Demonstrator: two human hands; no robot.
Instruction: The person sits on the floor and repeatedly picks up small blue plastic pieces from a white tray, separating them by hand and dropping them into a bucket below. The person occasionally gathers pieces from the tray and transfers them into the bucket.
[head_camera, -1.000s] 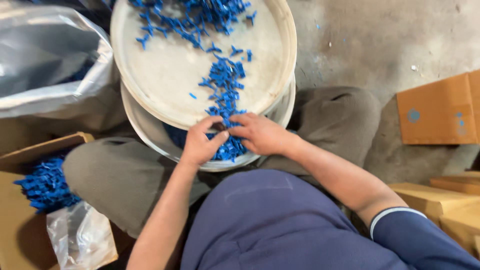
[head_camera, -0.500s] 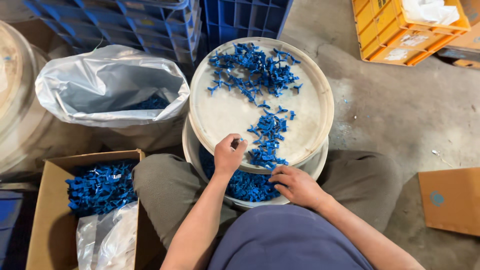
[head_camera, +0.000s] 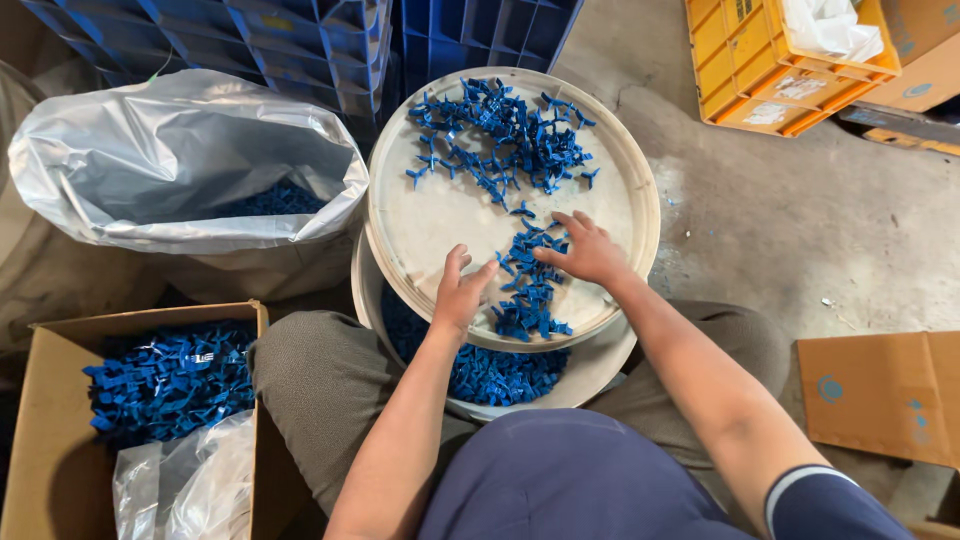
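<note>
Since the half-second-old view, your right hand has come up off your lap edge onto the round cream plastic tray, and your left hand has slid a little toward the middle of it. Both hands now flank the narrow heap of small blue plastic clips that runs down the near half of the tray.

Your right hand lies palm down, its fingers spread apart and resting on the top end of that heap. Your left hand stands on its edge just beside the heap's left side, fingers loosely apart and raised, thumb pointing at the clips; it clamps nothing that you can see.

A second, looser scatter of the same blue clips lies on the far half of the tray, well apart from both hands. The tray sits on top of a cream round tub between your knees, and more blue clips show inside it under the tray's near rim.

To your left, a brown cardboard box holds a pile of blue clips, with a clear plastic bag in its near part. Beyond it stands a silvery plastic sack, open, with blue clips at its bottom. An orange plastic crate stands on the concrete floor to your far right.
</note>
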